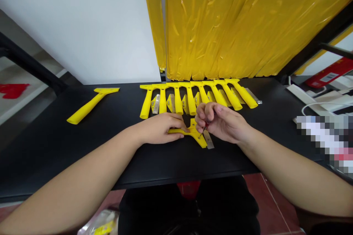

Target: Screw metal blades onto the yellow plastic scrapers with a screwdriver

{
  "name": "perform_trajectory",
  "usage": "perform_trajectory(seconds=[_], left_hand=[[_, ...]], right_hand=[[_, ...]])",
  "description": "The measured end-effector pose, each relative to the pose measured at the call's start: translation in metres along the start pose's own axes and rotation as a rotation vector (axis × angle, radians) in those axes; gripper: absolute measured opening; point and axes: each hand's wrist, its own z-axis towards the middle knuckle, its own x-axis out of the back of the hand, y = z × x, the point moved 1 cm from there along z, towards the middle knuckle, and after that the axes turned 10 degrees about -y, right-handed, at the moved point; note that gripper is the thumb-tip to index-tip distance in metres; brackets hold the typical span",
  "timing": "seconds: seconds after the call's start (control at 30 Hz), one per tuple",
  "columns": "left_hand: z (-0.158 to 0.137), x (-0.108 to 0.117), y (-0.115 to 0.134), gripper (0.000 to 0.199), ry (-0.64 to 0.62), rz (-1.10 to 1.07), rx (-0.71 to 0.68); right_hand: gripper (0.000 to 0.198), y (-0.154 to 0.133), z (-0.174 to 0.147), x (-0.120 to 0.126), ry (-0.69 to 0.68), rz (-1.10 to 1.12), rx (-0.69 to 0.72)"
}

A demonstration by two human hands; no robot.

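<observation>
My left hand point(162, 128) is closed around the handle of a yellow scraper point(194, 136) lying on the black table. The scraper's wide head points right, and a metal blade point(209, 140) shows along its far edge. In the fingers of my right hand point(220, 119) is a small screwdriver point(203, 131) with a dark shaft and a bit of red. Its tip meets the scraper head near a screw. Just behind my hands, several yellow scrapers point(178, 99) lie side by side in a row, with blade pieces point(171, 102) between their handles.
A single yellow scraper point(86, 106) lies apart on the left of the black table point(91, 147). Yellow plastic sheeting point(220, 25) hangs behind, beside a white panel point(96, 25). White items and a cable point(317, 106) crowd the right end. A plastic bag point(103, 224) sits below the table.
</observation>
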Motion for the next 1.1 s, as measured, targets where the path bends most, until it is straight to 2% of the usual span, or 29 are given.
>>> perform_trajectory(seconds=[0.1, 0.17, 0.27, 0.33, 0.47, 0.53, 0.67, 0.73, 1.1], left_hand=[[0.0, 0.0, -0.001, 0.022, -0.009, 0.01, 0.002], [-0.001, -0.001, -0.001, 0.022, -0.011, 0.007, 0.002], [-0.001, -0.001, -0.002, 0.022, -0.015, -0.008, 0.007], [-0.001, -0.001, -0.002, 0.022, -0.016, -0.011, 0.006], [-0.001, -0.001, -0.002, 0.021, -0.015, 0.001, 0.007], [-0.001, -0.001, -0.002, 0.022, -0.018, 0.003, 0.006], [-0.002, -0.001, -0.002, 0.024, -0.036, 0.01, 0.004], [-0.002, -0.001, -0.002, 0.025, -0.046, 0.007, 0.006], [-0.002, -0.001, -0.001, 0.026, -0.066, 0.021, 0.013]], right_hand=[[0.04, 0.003, 0.001, 0.0, -0.046, 0.029, -0.023], [0.036, 0.004, 0.0, -0.001, -0.032, 0.046, -0.02], [0.021, 0.004, 0.0, -0.002, 0.047, 0.041, 0.005], [0.019, 0.003, 0.001, -0.002, 0.067, 0.034, 0.01], [0.037, 0.0, 0.001, -0.001, -0.056, 0.049, -0.051], [0.045, -0.002, 0.002, 0.0, -0.074, 0.058, -0.057], [0.036, -0.006, 0.007, 0.003, 0.145, -0.027, 0.1], [0.031, -0.004, 0.01, 0.004, 0.205, -0.051, 0.129], [0.03, 0.007, 0.017, 0.002, 0.209, -0.105, 0.109]])
